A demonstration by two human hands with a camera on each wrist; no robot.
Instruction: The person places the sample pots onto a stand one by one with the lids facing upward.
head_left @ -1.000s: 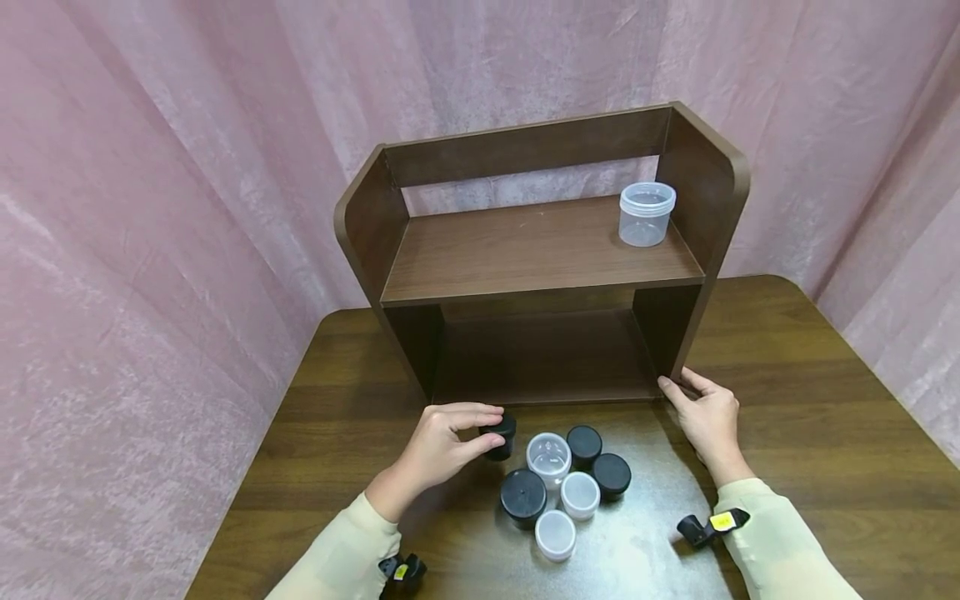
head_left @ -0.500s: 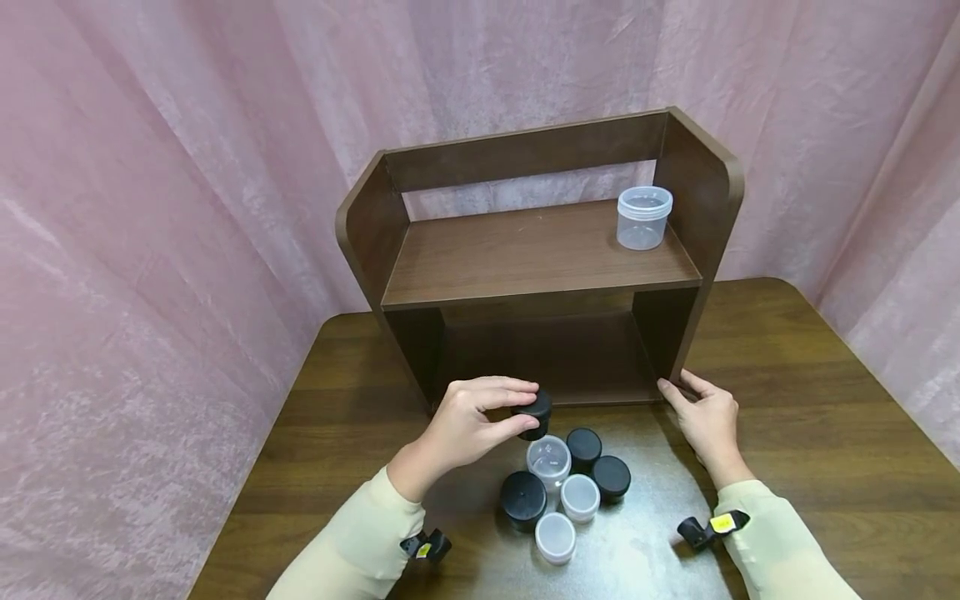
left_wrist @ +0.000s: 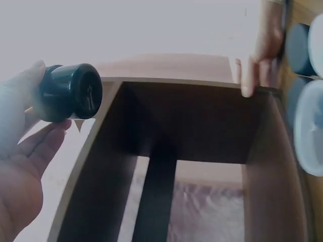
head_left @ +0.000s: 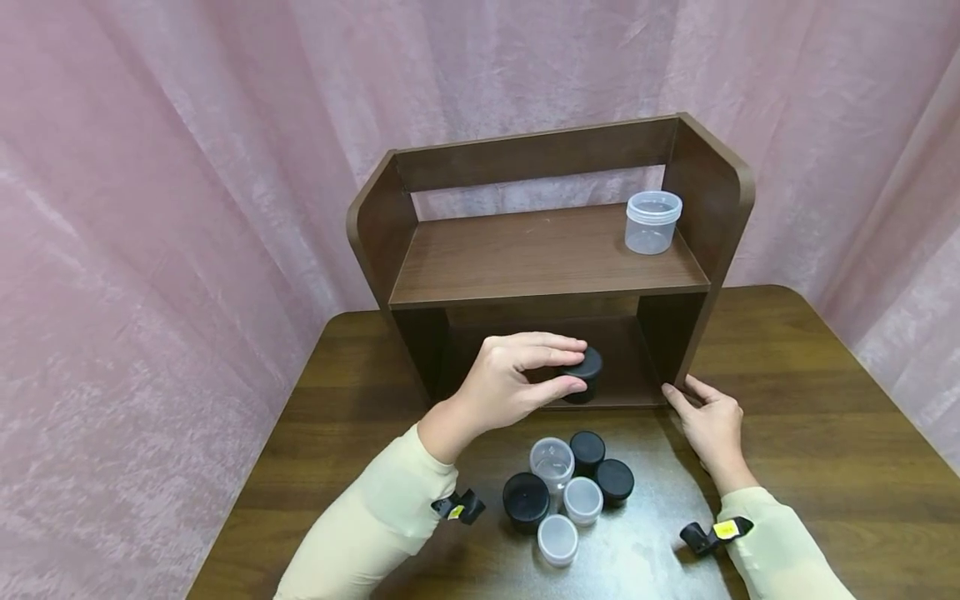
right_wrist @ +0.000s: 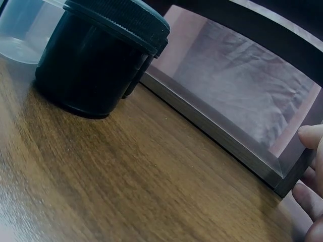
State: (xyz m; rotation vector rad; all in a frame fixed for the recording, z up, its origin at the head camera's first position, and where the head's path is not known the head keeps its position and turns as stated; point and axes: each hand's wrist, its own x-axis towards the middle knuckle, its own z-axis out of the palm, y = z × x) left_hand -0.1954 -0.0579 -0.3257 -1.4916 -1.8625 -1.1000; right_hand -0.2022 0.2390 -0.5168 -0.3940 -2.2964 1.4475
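My left hand (head_left: 502,383) grips a small black lidded jar (head_left: 588,364) between thumb and fingers. In the head view the jar overlaps the lower compartment of a brown two-tier wooden shelf (head_left: 547,250); in the left wrist view the jar's base (left_wrist: 90,93) faces the camera, held off any surface. My right hand (head_left: 714,425) pinches the lower front corner of the shelf's right side panel, thumb on the inner side and fingers outside. On the upper tier, at the right end, stands a clear lidded tub (head_left: 652,223).
In front of the shelf, a cluster of jars stands on the wooden table (head_left: 315,467): a larger black jar (head_left: 526,500), two smaller black ones (head_left: 587,450), a clear tub (head_left: 552,460) and two small white-lidded tubs (head_left: 557,540). A pink curtain (head_left: 187,208) hangs behind.
My left hand has lifted the black jar and carried it right and forward, from beside the cluster to the front of the lower compartment. The right hand stays at the shelf corner.
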